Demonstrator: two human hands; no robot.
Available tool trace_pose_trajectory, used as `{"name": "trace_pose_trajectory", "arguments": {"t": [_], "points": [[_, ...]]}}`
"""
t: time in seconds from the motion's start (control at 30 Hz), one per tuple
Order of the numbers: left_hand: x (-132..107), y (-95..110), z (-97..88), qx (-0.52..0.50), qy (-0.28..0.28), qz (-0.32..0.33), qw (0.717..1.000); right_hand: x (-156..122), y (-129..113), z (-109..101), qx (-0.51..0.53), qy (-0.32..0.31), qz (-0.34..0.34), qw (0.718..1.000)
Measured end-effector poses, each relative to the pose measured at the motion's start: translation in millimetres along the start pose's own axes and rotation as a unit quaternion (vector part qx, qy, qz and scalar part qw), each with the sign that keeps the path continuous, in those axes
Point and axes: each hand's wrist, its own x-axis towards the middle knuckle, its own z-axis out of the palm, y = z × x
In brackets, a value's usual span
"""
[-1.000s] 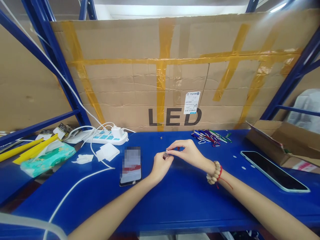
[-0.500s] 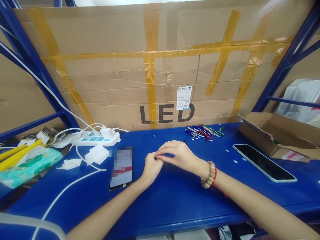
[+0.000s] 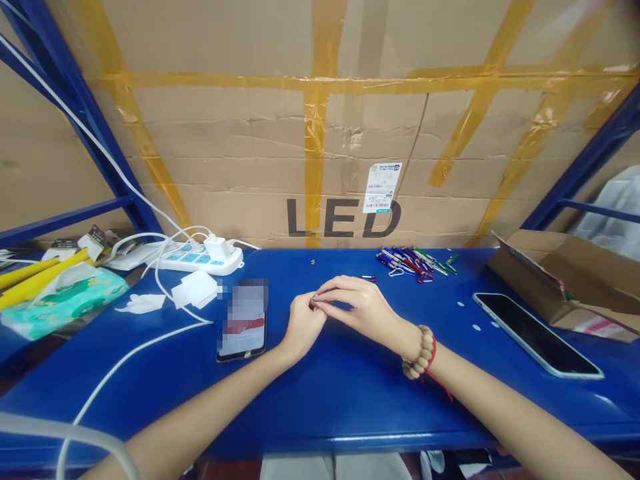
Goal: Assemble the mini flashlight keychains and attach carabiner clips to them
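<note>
My left hand is closed above the blue table, its thumb side turned up. Against it rests my right hand, thumb and fingertips pinched together at the left hand's thumb. A tiny dark piece shows between the fingertips, too small to name. Just behind the right hand lies a small red item with a metal clip. Farther back is a pile of coloured metallic pen-like pieces with carabiner clips. To the left of my hands a phone lies with its screen lit.
A white power strip with plugs and cables stands at the back left, near white paper pieces and a green tissue pack. On the right are a second phone and an open cardboard box. A large carton walls the back.
The view has tilted down and shifted slightly left. Both hands stay together in nearly the same pinched pose; nothing on the table has visibly moved.
</note>
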Motion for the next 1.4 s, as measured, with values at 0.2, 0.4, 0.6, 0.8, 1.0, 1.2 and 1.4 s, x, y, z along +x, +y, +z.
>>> {"name": "trace_pose_trajectory", "arguments": {"t": [0.2,0.4,0.6,0.8,1.0,1.2,1.4], "points": [[-3,2,3.2,0.02,-0.009,0.002,1.0,4,24,-15,0.013,0.055,0.135,0.989],[-2,2,5.1,0.022,-0.034,-0.01,0.999,-8,70,-16,-0.12,0.043,0.205,0.971],[-2,-1,6.1,0.01,-0.037,-0.015,0.999,0,91,19,-0.122,-0.118,0.146,0.975],[-3,2,-0.1,0.007,-0.031,-0.017,0.999,44,110,54,-0.121,-0.148,0.137,0.972],[-6,11,-3.8,-0.002,-0.041,-0.008,0.999,54,110,53,-0.119,-0.14,0.166,0.969],[-7,10,-4.4,-0.008,-0.015,0.019,1.0,27,76,25,-0.054,-0.085,0.198,0.975],[-6,7,-6.5,0.009,0.0,0.051,0.999,4,41,-4,0.126,0.085,0.242,0.958]]}}
